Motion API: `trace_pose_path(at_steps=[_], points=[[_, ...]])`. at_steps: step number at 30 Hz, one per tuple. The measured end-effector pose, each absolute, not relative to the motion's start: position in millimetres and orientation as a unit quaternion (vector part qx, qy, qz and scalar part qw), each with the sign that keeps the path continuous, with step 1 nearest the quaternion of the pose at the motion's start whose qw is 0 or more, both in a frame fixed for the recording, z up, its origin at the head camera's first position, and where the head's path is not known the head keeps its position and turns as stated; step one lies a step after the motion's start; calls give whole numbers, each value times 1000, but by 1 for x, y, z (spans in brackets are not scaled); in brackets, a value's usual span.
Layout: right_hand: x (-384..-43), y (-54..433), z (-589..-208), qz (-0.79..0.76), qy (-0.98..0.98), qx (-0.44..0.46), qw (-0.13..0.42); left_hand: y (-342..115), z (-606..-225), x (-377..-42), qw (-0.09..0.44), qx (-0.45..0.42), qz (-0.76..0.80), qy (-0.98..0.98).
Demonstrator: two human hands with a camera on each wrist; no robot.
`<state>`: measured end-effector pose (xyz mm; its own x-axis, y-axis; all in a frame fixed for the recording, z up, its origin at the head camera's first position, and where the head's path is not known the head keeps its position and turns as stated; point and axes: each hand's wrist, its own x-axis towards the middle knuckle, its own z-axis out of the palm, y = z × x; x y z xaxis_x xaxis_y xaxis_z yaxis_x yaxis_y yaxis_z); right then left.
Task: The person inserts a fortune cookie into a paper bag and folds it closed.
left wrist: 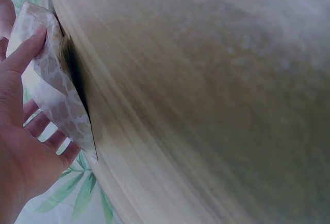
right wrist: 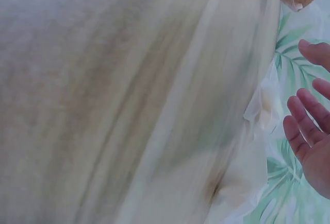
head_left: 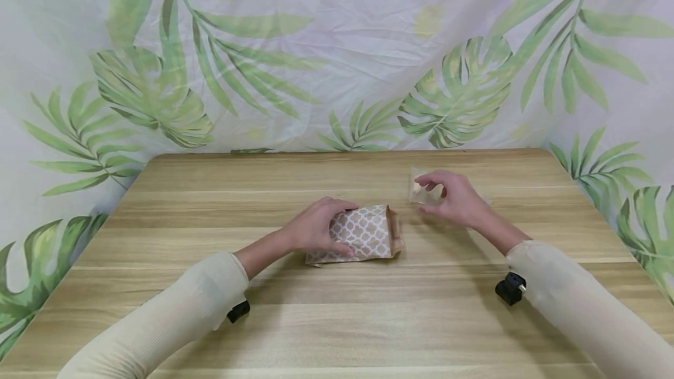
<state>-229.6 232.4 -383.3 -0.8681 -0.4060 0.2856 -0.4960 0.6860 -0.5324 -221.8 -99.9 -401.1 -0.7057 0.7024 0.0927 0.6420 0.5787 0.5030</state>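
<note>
A brown paper bag (head_left: 363,233) with a white lattice print lies on the wooden table, its open end facing right. My left hand (head_left: 318,227) grips it from the left end, thumb on the near side and fingers over the far side. In the left wrist view the printed side of the bag (left wrist: 62,98) bulges between thumb and fingers. To the right, my right hand (head_left: 455,197) hovers with thumb and fingers apart and nothing between them. Behind it is a clear plastic packet (head_left: 418,193), partly hidden by the fingers.
The right wrist view shows clear plastic (right wrist: 264,105) near the fingers and more clear plastic (right wrist: 240,188) lower down. A leaf-printed cloth (head_left: 363,45) hangs behind the table's back edge. Small black devices (head_left: 511,288) are at both sleeves.
</note>
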Motion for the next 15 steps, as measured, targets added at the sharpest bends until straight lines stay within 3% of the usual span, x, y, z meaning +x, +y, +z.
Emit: trace_pose_path(at_steps=[15], points=[[-246, 240, -379, 313, -920, 224, 76, -103, -405, -220, 46, 384, 275, 880]])
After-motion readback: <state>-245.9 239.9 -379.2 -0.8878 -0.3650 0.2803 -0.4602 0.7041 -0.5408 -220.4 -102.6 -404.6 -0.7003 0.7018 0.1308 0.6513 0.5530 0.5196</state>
